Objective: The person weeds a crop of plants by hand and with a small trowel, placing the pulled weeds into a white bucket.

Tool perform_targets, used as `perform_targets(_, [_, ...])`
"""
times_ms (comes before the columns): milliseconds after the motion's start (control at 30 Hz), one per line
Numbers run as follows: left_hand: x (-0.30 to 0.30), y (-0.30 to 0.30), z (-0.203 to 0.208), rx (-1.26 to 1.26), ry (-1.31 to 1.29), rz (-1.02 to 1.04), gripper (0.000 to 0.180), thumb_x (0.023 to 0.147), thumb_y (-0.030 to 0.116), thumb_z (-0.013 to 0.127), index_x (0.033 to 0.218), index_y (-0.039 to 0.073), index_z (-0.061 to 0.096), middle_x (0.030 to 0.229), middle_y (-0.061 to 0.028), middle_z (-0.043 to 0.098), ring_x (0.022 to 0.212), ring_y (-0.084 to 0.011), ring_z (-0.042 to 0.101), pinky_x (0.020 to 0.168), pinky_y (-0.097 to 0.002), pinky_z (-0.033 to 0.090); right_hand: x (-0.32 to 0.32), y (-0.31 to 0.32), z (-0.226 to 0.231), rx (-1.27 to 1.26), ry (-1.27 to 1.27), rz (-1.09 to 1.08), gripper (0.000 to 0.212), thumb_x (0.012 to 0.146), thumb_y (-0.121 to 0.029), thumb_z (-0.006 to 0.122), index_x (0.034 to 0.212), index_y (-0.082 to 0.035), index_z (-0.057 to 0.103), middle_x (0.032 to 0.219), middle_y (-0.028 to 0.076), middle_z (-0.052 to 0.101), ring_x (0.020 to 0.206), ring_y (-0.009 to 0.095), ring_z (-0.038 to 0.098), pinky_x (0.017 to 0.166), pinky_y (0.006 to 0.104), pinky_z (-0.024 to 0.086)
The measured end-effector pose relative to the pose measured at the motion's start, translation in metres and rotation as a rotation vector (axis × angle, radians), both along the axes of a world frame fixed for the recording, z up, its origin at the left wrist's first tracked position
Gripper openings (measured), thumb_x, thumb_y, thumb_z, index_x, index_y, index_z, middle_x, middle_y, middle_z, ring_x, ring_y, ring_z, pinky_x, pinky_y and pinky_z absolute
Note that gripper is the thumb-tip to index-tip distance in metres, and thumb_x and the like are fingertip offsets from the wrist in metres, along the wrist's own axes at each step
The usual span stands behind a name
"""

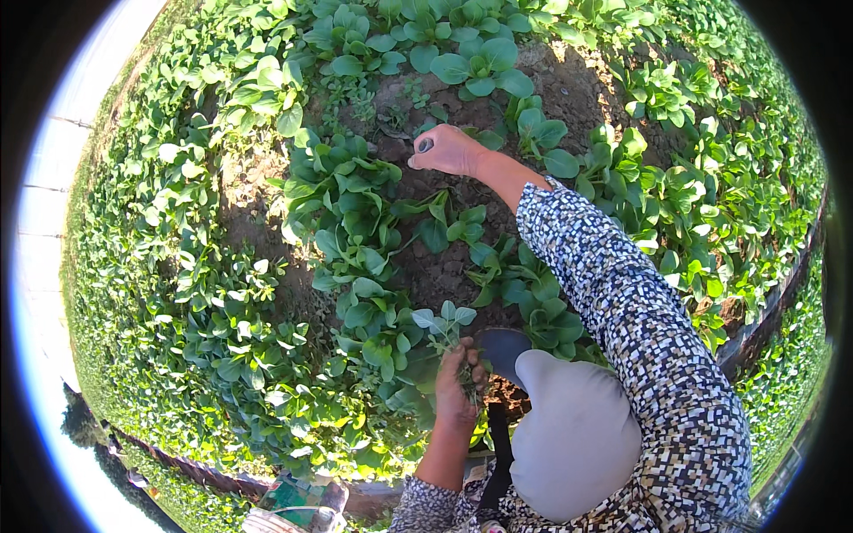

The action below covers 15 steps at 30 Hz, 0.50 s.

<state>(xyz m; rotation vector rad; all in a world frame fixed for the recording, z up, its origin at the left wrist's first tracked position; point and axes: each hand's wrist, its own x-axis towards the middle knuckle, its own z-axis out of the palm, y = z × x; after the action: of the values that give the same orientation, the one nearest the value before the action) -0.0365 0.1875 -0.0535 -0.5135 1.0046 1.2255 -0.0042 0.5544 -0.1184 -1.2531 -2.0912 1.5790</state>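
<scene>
L hand [458, 391] low ctr, just L of a grey dome [573, 435] (cloth or cap, can't tell which). Fingers curled in, clamped on a small bunch of greens [446, 329]; pale leaves stick up past the fingertips, thin stems run down thru the grip. Bunch is off the soil, in front of the body.

R hand [449, 151] reached fwd, upper ctr, well apart from L, low over bare soil [435, 275] betw. leafy plants. Fingers together in a fist, closed on a dark round-ended obj [426, 145]; only the end shows, rest hidden by hand, can't ID type. Can't tell if it's touching soil.

R arm in patterned sleeve [613, 266], blk/wht/tan, comes up from lower R. Plant row [355, 231] just L of the soil patch, big rosette [484, 67] beyond R hand. Dark strap [500, 457] beside dome, L side. Grn/wht bag or bin [298, 497] at btm L, partly cut off, kind unclear.
</scene>
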Motion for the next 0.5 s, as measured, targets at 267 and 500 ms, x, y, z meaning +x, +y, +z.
perform_targets(267, [-0.009,-0.001,-0.004,-0.019,0.050,0.050,0.022,0.094,0.025,0.054,0.107,0.007,0.053,0.077,-0.0006,0.052,0.055,-0.0104,0.047,0.043,-0.0225,0.039,-0.015,-0.021,-0.004,-0.619,0.359,-0.337,0.019,0.077,-0.020,0.071,0.079,-0.004,0.060,0.065,0.002,0.055,0.042,0.008,0.038,0.037,0.0269,0.024])
perform_targets(500, [-0.005,-0.007,-0.001,-0.016,0.003,0.065,0.023,0.093,0.024,0.055,0.108,0.007,0.053,0.077,-0.0005,0.052,0.055,-0.0107,0.047,0.043,-0.0228,0.039,0.042,-0.087,0.009,-0.152,0.031,-0.476,0.032,0.080,-0.032,0.069,0.071,-0.003,0.061,0.060,0.002,0.056,0.056,0.012,0.050,0.056,0.0302,0.041])
